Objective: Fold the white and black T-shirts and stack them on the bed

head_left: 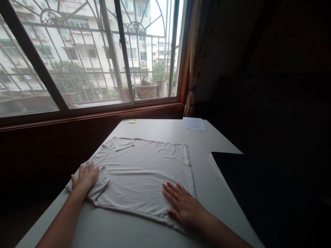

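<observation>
A white short-sleeved T-shirt [137,172] lies spread on the white table, its neckline toward the left and its hem toward the right. Light wrinkles run along the body, and the far sleeve is folded over onto it. My left hand [86,175] rests on the shoulder by the near sleeve, fingers spread. Flat on the cloth near the hem's close corner is my right hand [182,203], its fingers stretched out. Neither hand grips the fabric.
Beneath the shirt is a white table [119,229]. Toward its far end lie printed papers [193,124] and a yellow sticky note [132,121]. A dark, flat item [230,172] covers part of the right edge. Beyond stand a barred window [95,51] and a tied curtain [191,93].
</observation>
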`<state>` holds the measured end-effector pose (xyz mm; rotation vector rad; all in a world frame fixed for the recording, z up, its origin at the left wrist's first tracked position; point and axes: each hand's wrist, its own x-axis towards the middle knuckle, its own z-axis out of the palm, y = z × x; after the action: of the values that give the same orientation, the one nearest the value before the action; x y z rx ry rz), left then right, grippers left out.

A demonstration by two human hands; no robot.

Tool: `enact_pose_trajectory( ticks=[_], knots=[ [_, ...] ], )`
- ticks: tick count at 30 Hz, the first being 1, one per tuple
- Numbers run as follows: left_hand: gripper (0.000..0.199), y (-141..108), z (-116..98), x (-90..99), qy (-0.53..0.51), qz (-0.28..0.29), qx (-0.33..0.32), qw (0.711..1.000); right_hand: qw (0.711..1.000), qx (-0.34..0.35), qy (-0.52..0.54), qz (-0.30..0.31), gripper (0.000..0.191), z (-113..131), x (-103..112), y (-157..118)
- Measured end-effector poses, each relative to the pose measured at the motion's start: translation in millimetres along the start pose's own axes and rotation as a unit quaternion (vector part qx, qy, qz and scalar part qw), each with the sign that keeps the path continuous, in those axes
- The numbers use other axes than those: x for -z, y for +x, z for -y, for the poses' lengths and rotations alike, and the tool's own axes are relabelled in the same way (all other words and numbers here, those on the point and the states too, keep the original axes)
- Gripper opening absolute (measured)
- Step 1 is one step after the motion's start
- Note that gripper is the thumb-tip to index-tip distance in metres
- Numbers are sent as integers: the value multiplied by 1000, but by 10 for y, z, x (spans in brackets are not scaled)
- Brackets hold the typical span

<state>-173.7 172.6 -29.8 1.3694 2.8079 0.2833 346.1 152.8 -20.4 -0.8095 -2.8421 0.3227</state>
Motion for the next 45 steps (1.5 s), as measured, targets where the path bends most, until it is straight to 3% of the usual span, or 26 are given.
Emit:
enact_pose_trajectory(
  ticks=[7, 11, 14, 17, 21, 24, 28, 34, 40, 45],
  knots=[
    [68, -416, 39, 30, 2, 15, 10, 1000, 999, -22, 0, 26, 75, -392, 171, -336],
    [67, -719, 92, 10, 7, 6, -2, 1000, 996, -77, -37, 19, 74, -685, 217, -612],
    [66, -874, 143, 42, 31, -47, -83, 995, 986, -149, -75, -26, 74, -809, 229, -853],
    [55, -998, 115, 158, 6, -86, -219, 972, 971, -206, -87, -83, 65, -763, 285, -1037],
    [32, -1278, -111, 360, -102, 18, -409, 907, 956, -268, -3, -119, 38, -524, 377, -1204],
    [21, -1547, -301, 445, -129, 92, -470, 868, 934, -320, 89, -129, 33, -353, 390, -1318],
    [16, -1767, -397, 448, -119, 125, -483, 858, 902, -362, 192, -138, 37, -196, 366, -1408],
    [11, -1833, -365, 383, -121, 152, -474, 859, 865, -403, 251, -162, 44, -85, 341, -1360],
    [13, -1879, -366, 386, -98, 158, -475, 860, 864, -391, 268, -170, 45, -96, 306, -1358],
    [15, -1953, -382, 463, -69, 141, -480, 863, 844, -367, 347, -179, 46, -101, 363, -1409]
  ],
)
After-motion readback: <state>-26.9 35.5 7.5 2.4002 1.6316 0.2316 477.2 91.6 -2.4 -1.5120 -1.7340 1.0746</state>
